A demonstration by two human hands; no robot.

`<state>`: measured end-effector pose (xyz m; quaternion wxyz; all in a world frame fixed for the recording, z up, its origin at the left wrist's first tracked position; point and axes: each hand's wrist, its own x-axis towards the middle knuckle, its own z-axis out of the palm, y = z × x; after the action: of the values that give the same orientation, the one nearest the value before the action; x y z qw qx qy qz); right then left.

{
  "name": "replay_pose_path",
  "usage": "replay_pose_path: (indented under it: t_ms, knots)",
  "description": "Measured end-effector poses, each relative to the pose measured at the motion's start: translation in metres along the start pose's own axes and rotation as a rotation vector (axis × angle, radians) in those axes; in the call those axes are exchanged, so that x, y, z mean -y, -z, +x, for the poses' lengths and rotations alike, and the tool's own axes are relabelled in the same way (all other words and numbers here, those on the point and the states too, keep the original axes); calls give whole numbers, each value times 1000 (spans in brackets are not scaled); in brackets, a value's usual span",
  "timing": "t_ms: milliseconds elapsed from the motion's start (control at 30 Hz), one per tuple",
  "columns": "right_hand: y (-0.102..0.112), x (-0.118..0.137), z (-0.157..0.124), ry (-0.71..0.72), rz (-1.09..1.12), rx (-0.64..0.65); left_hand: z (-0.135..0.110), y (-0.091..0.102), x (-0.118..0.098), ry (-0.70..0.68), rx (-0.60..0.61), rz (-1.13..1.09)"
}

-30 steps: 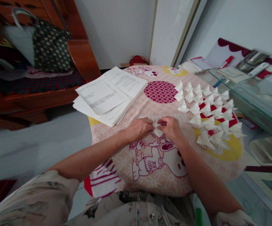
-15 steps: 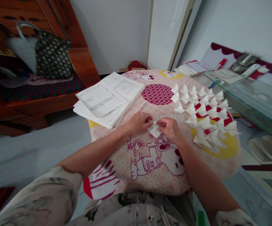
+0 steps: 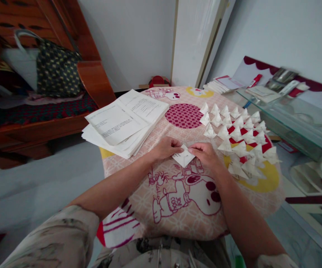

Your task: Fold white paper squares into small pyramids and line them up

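A small folded piece of paper (image 3: 183,158), white with some print on it, lies near the middle of the cloth-covered table (image 3: 141,182), one corner pointing toward me. My left hand (image 3: 168,147) pinches its left side between thumb and fingers. On the opposite side, my right hand (image 3: 204,152) has its thumb and fingers closed on the upper right edge. To the right stand several folded paper shapes (image 3: 235,134) in rows, pointed and white. A stack of printed sheets (image 3: 119,124) rests at the left of the table.
Along the right runs a glass shelf (image 3: 297,119) with a red marker (image 3: 255,80) and metal containers (image 3: 283,77). More papers (image 3: 222,85) are piled at the back right. A wooden bench (image 3: 95,83) with a patterned bag (image 3: 57,69) stands at the left.
The folded paper now shows wider and flatter between my hands, and my right thumb lies along its edge. The whole view has shifted slightly.
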<state>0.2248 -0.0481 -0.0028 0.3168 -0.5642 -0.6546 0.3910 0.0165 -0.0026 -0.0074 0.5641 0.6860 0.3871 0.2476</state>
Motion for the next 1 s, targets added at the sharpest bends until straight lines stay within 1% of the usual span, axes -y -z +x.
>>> replay_pose_path:
  t_ms: [100,167,300,367,500,733,833,1000]
  knots:
    - [0,1,-3,-101,109,78,1,0,1,-9,-41,-38]
    - [-3,2,-4,-140,167,91,1,0,2,-24,-52,-21]
    - [-8,8,-5,-182,240,40,0,-3,0,-32,19,4]
    - [-9,11,-5,-198,263,57,-1,-4,-1,-21,53,-11]
    - [-12,13,-5,-191,255,95,-2,-7,-2,-12,58,-59]
    - [-18,13,-2,-177,259,50,1,-10,0,37,72,-267]
    - [-13,15,-3,-166,277,35,2,-9,1,35,79,-317]
    - [-1,11,-6,-173,278,3,1,-7,1,51,45,-339]
